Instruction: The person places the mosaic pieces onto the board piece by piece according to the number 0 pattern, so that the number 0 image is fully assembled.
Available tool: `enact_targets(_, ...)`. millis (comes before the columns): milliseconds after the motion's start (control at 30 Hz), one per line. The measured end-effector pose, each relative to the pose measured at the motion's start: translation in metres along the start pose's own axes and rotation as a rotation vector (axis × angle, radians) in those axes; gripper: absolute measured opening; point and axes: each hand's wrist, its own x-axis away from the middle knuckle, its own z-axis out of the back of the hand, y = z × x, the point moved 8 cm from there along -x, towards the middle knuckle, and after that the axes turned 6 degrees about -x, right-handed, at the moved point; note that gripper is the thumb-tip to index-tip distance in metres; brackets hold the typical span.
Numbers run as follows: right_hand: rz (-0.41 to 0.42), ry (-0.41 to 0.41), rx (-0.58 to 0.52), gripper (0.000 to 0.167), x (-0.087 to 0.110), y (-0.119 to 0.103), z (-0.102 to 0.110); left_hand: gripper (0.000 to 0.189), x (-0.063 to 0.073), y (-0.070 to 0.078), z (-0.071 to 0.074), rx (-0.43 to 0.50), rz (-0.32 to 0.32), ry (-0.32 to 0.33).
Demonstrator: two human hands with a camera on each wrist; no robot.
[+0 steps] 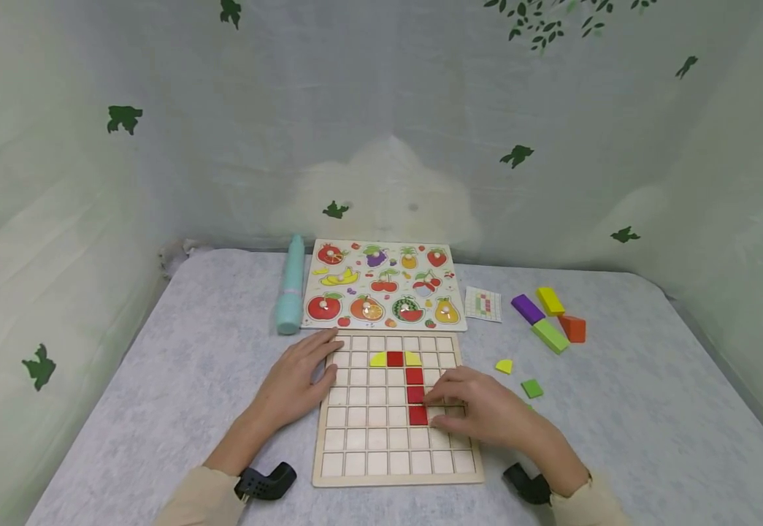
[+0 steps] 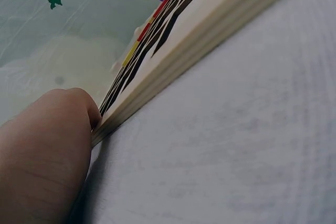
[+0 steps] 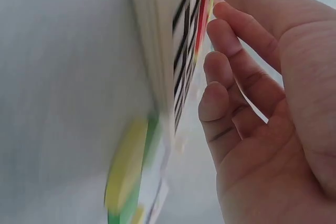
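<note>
A wooden grid board [image 1: 355, 462] lies flat on the table. On it sit a red square tile [image 1: 395, 359] between two yellow quarter-round tiles [image 1: 378, 359], and a column of three red tiles [image 1: 416, 395] below and to the right. My left hand [image 1: 296, 380] rests at the board's upper left edge, fingers extended; the left wrist view shows the board's side edge [image 2: 173, 82] beside that hand. Over the board's right half is my right hand [image 1: 486, 409], its thumb and fingertips at the right side of the lower red tiles. In the right wrist view its fingers [image 3: 215, 100] bend loosely, nothing visible between them.
Behind the board lies a fruit picture puzzle [image 1: 394, 321], with a teal cylinder [image 1: 290, 292] to its left and a small pattern card [image 1: 483, 304] to its right. Purple [image 1: 528, 309], yellow, orange and green pieces lie farther right. A yellow quarter-round [image 1: 504, 366] and green square [image 1: 532, 388] are nearer.
</note>
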Motion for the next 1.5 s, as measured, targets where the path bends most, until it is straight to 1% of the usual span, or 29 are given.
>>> enact_targets(100,-0.040,0.059,0.023,0.024,0.009,0.013,0.015,0.044,0.000,0.000,0.000,0.002,0.000,0.002)
enact_targets(200,-0.086,0.126,0.047,0.027,0.018,0.030,0.031,0.045,0.000,0.001,0.000,-0.001,-0.005,0.011)
enact_targets(300,-0.131,0.174,0.065,0.028,0.027,0.049,0.043,0.045,0.000,0.001,0.000,-0.005,-0.007,0.013)
enact_targets(467,-0.157,0.221,0.096,0.029,0.039,0.074,0.055,0.044,0.000,0.000,0.000,0.000,0.000,0.002)
enact_targets(633,-0.194,0.237,0.158,0.030,0.047,0.090,0.060,0.044,0.000,0.000,0.000,0.006,-0.003,0.014)
enact_targets(733,-0.219,0.232,0.180,0.031,0.049,0.093,0.062,0.044,0.000,0.001,0.001,0.006,-0.006,0.015)
enact_targets(867,-0.240,0.220,0.166,0.034,0.051,0.093,0.064,0.044,0.000,0.001,0.002,0.002,-0.007,0.019)
enact_targets(1000,-0.241,0.188,0.128,0.039,0.051,0.091,0.062,0.044,-0.001,0.001,0.002,0.001,-0.008,0.026)
enact_targets(1100,-0.230,0.159,0.112,0.039,0.049,0.089,0.059,0.044,0.000,0.001,0.001,0.004,-0.012,0.027)
enact_targets(1300,-0.205,0.145,0.141,0.030,0.042,0.087,0.056,0.044,0.001,0.000,0.001,0.006,-0.010,0.023)
enact_targets(1500,-0.212,0.181,0.172,0.020,0.036,0.084,0.058,0.044,0.000,0.001,0.002,0.005,-0.014,0.025)
